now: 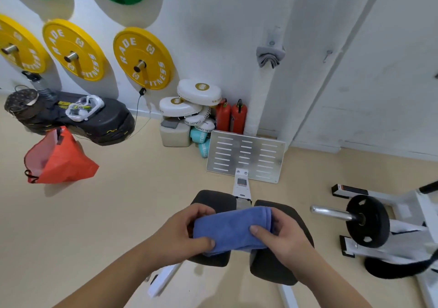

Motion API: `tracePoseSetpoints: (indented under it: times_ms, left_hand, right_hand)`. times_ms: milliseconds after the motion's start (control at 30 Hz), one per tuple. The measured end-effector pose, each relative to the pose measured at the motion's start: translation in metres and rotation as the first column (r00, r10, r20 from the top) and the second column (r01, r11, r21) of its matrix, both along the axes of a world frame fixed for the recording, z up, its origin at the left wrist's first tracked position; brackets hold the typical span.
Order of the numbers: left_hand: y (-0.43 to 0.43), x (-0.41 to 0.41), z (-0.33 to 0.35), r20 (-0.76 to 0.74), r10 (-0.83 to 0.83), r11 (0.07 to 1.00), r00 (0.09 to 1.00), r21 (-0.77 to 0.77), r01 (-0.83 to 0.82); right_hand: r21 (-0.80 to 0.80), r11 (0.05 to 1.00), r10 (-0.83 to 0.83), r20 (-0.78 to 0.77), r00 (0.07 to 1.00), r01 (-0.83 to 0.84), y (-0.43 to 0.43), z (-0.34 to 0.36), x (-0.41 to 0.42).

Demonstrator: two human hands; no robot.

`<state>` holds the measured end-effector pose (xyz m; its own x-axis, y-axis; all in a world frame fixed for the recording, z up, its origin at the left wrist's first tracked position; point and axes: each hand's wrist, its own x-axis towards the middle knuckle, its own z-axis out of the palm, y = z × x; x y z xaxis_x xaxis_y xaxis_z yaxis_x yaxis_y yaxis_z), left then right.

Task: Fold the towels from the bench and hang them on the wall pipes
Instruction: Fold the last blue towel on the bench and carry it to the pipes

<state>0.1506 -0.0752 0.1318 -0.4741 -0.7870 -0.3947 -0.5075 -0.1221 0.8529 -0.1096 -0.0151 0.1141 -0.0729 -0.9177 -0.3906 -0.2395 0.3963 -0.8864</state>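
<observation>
Holding a folded blue towel (231,230) crosswise between both hands. Gripping its left end with the left hand (182,234): thumb laid along the near edge, fingers curled over the far side. Pinching its right end with the right hand (282,236): thumb pressed flat on top, fingers wrapped round the end and underneath. Folded into a short, thick bundle, with layered edges showing at the right end.

Directly below the grip, two black pads (213,201) of a bench, split by a white metal beam (242,186). Hard to tell whether the towel's underside brushes the pads or hangs just above them.

Beyond the grip, on the floor, a slotted metal plate (246,157) leaning toward the wall. Higher up past that, on the white wall, a folded grey towel (270,58) draped over a wall pipe (272,43). Far off to the left of the grip, yellow weight plates (142,57) on wall pegs and a red bag (59,158). To the right of the grip, a black weight plate (367,220) on a steel bar.
</observation>
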Motion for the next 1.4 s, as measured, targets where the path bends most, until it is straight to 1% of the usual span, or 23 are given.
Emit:
tracePoseSetpoints:
  times_ms: [67, 167, 300, 367, 400, 467, 533, 700, 833, 933, 1033, 1100, 1167, 1233, 1400]
  left_hand:
    - [-0.001, 0.009, 0.003, -0.015, 0.049, 0.999, 0.999, 0.016, -0.049]
    - [-0.010, 0.033, 0.002, -0.046, 0.189, 0.982, 0.981, -0.001, -0.190]
    - [-0.031, 0.095, 0.000, -0.098, 0.377, 0.925, 0.921, -0.005, -0.379]
    - [-0.049, 0.139, -0.004, -0.110, 0.452, 0.889, 0.885, -0.024, -0.457]
    - [-0.061, 0.162, -0.006, -0.121, 0.490, 0.868, 0.863, -0.025, -0.496]
    - [-0.089, 0.209, -0.010, -0.164, 0.551, 0.828, 0.818, -0.017, -0.561]
    - [-0.120, 0.257, -0.015, -0.212, 0.570, 0.812, 0.794, -0.005, -0.584]
    - [-0.192, 0.358, -0.006, -0.292, 0.557, 0.822, 0.778, 0.060, -0.566]
    - [-0.243, 0.400, 0.011, -0.307, 0.557, 0.829, 0.772, 0.151, -0.538]
    - [-0.279, 0.402, 0.013, -0.315, 0.538, 0.842, 0.782, 0.258, -0.475]
    - [-0.317, 0.377, 0.012, -0.343, 0.474, 0.869, 0.811, 0.329, -0.369]
    - [-0.346, 0.350, 0.010, -0.344, 0.414, 0.894, 0.843, 0.328, -0.305]
    - [-0.373, 0.330, 0.011, -0.336, 0.346, 0.920, 0.876, 0.306, -0.246]
    - [-0.404, 0.304, 0.013, -0.323, 0.272, 0.943, 0.906, 0.279, -0.184]
    - [-0.488, 0.227, 0.029, -0.302, 0.229, 0.965, 0.925, 0.197, -0.174]
  right_hand:
    - [-0.006, 0.999, -0.046, 0.046, 0.998, 0.046, -0.004, 0.003, 0.007]
    - [-0.025, 0.996, -0.086, 0.064, 0.994, 0.087, -0.021, 0.004, 0.031]
    - [-0.112, 0.994, 0.006, 0.025, 1.000, -0.003, -0.062, 0.002, 0.102]
    - [-0.170, 0.984, 0.056, -0.031, 0.998, -0.061, -0.086, -0.003, 0.149]
    - [-0.192, 0.979, 0.067, -0.051, 0.996, -0.076, -0.099, -0.006, 0.174]
    - [-0.223, 0.972, 0.059, -0.044, 0.997, -0.068, -0.125, -0.016, 0.225]
    - [-0.222, 0.974, 0.030, -0.044, 0.999, -0.039, -0.154, -0.020, 0.281]
    - [-0.211, 0.976, -0.078, -0.094, 0.992, 0.057, -0.223, -0.018, 0.396]
    - [-0.199, 0.964, -0.186, -0.020, 0.982, 0.178, -0.267, -0.002, 0.447]
    - [-0.174, 0.940, -0.292, 0.031, 0.956, 0.292, -0.296, 0.003, 0.451]
    - [-0.181, 0.905, -0.379, 0.069, 0.923, 0.385, -0.320, 0.006, 0.430]
    - [-0.184, 0.884, -0.424, 0.070, 0.903, 0.429, -0.335, 0.008, 0.406]
    - [-0.186, 0.880, -0.435, 0.054, 0.899, 0.437, -0.348, 0.009, 0.385]
    - [-0.175, 0.869, -0.457, 0.072, 0.886, 0.463, -0.364, 0.007, 0.355]
    - [-0.171, 0.858, -0.456, 0.180, 0.872, 0.484, -0.431, 0.025, 0.278]
